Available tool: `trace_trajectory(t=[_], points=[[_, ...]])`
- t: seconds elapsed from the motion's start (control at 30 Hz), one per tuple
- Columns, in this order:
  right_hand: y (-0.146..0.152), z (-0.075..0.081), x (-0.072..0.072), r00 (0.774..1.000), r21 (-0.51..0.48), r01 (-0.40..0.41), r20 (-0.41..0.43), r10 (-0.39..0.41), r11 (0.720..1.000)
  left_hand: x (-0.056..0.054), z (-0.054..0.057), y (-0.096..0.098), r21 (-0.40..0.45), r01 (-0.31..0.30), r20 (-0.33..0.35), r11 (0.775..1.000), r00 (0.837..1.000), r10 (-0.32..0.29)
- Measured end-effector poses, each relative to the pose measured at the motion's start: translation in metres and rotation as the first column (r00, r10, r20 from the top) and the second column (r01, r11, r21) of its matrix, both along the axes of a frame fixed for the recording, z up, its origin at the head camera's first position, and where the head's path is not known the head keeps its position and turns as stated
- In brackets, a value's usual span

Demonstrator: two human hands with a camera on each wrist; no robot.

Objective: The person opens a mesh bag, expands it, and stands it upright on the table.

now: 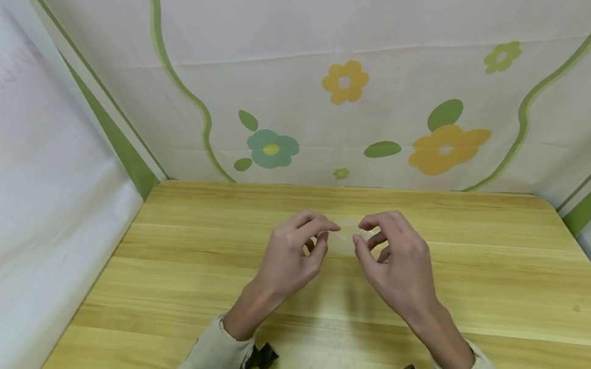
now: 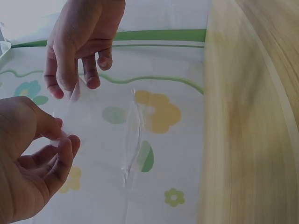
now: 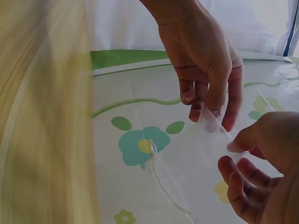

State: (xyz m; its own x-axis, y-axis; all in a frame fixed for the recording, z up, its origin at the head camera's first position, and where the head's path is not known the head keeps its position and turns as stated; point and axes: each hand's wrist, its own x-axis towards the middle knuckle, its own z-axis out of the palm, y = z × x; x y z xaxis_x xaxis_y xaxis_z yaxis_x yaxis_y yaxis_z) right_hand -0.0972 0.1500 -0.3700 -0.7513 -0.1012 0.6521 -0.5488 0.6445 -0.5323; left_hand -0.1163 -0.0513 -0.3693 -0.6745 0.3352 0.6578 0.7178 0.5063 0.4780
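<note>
- Wooden table (image 1: 178, 281): broad surface beneath both hands.
- Right hand (image 1: 401, 262): above the table, pinching the clear film (image 1: 342, 244) on its right.
- Left hand (image 1: 293, 249): above the table, pinching the film's left; neither hand is nearer.
- Film: above the table, between the hands; long axis unclear.
- Creased strip (image 2: 134, 140): the film's table-side part, running left to right.

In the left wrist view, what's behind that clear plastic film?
Through the clear plastic film, the printed backdrop shows: a green leaf and part of an orange flower. Whatever lies behind the left hand and right hand is covered.
</note>
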Motion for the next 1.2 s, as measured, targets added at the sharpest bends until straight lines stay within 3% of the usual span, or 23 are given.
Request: trace_trajectory(t=[0.23, 0.47, 0.73, 1.0, 1.2], points=[[-0.0004, 0.0001, 0.0007, 0.999, 0.093, -0.023, -0.028, 0.026, 0.995, 0.0007, 0.0004, -0.0008, -0.043, -0.034, -0.036, 0.998, 0.999, 0.033], [-0.002, -0.0019, 0.001, 0.999, 0.154, 0.013, -0.037, -0.007, 0.988, 0.0012, -0.0009, 0.0007, -0.08, -0.048, -0.034, 0.996, 0.998, 0.046], [-0.0093, -0.006, 0.0023, 0.995, 0.115, 0.081, -0.07, -0.073, 0.99, 0.0035, -0.0044, 0.006, -0.041, -0.044, -0.055, 0.998, 0.998, 0.041], [-0.0093, -0.0043, 0.0066, 0.997, 0.11, 0.074, -0.01, -0.073, 0.991, 0.0051, -0.0038, 0.0062, -0.071, -0.016, -0.034, 0.997, 0.999, 0.014], [-0.0094, -0.0036, 0.0065, 0.994, 0.107, 0.111, -0.031, -0.108, 0.988, 0.0064, -0.0044, 0.0058, -0.051, -0.069, -0.037, 0.996, 0.997, 0.067]])
